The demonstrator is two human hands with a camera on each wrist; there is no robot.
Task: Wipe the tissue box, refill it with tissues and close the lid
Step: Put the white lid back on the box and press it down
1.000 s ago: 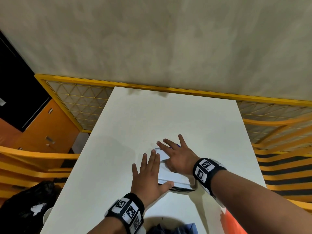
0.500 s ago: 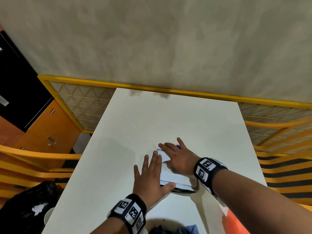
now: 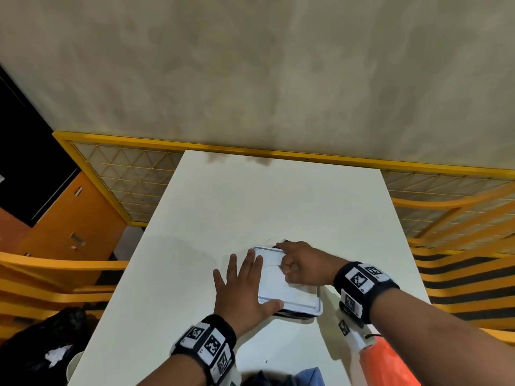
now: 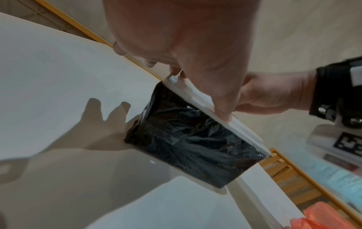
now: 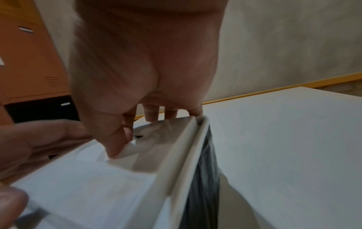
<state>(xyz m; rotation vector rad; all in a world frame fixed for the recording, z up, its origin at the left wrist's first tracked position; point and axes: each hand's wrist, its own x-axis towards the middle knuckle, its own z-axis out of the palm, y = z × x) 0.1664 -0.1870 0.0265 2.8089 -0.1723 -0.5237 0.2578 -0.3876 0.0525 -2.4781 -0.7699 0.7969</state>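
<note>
A tissue box (image 3: 289, 288) stood on a white table (image 3: 250, 207), near the table's front edge and slightly right of its middle, its long axis running from the person toward the far wall and angled a little to the left. The box was rectangular with rounded corners. Its lid (image 3: 278, 291), smooth white plastic with a raised rim, lay flat on top; its sides (image 4: 188, 139) were dark, glossy and crinkled like film.

The left hand (image 3: 245, 291) lay flat on the box's left edge, fingers straight and spread, the thumb against the near rim. The right hand (image 3: 303, 267) rested on the lid's far right part with curled fingers; in the right wrist view the thumb (image 5: 113, 139) and a finger pinched a white tissue (image 5: 129, 149) at the slot in the lid.

Beyond the table ran a yellow rail (image 3: 278, 154) with mesh panels, backed by a mottled beige wall (image 3: 250, 65). An orange cabinet (image 3: 69, 218) stood left of the table, and an orange object (image 3: 387, 363) lay at the table's near right corner.
</note>
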